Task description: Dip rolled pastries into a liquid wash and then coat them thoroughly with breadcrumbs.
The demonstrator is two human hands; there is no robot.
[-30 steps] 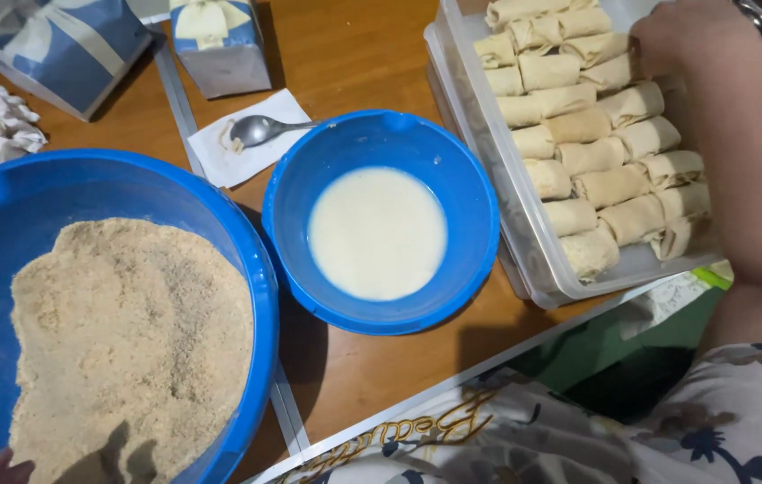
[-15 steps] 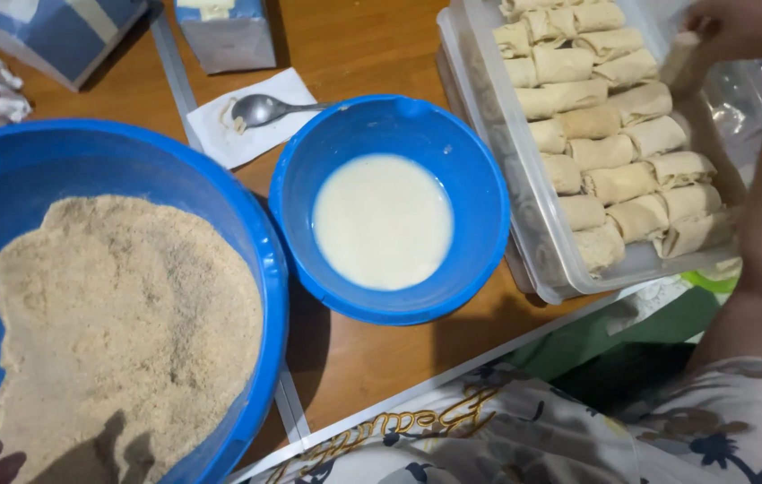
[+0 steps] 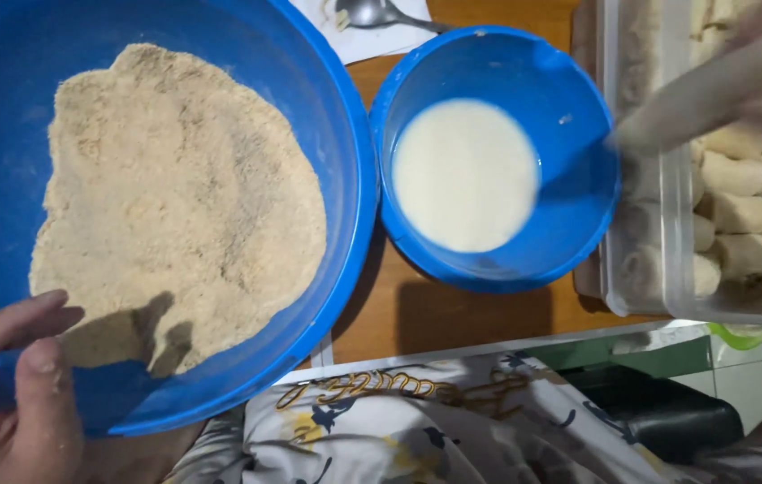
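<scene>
At the table's near left corner, the left hand (image 3: 4,394) rests on the rim of a large round blue plastic basin of breadcrumbs (image 3: 327,116), fingers loosely spread, gripping nothing. Right of it sits a small blue bowl of white liquid (image 3: 578,116). The blurred right hand (image 3: 740,81) pinches a pale rolled pastry (image 3: 677,116) above a clear plastic tray of rolls (image 3: 659,269).

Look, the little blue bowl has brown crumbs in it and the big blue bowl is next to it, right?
Not quite. In the head view, the little blue bowl holds a white liquid, not brown crumbs. The brown crumbs are in the big blue bowl, which does sit right next to it, where the left hand rests at its rim.
</scene>
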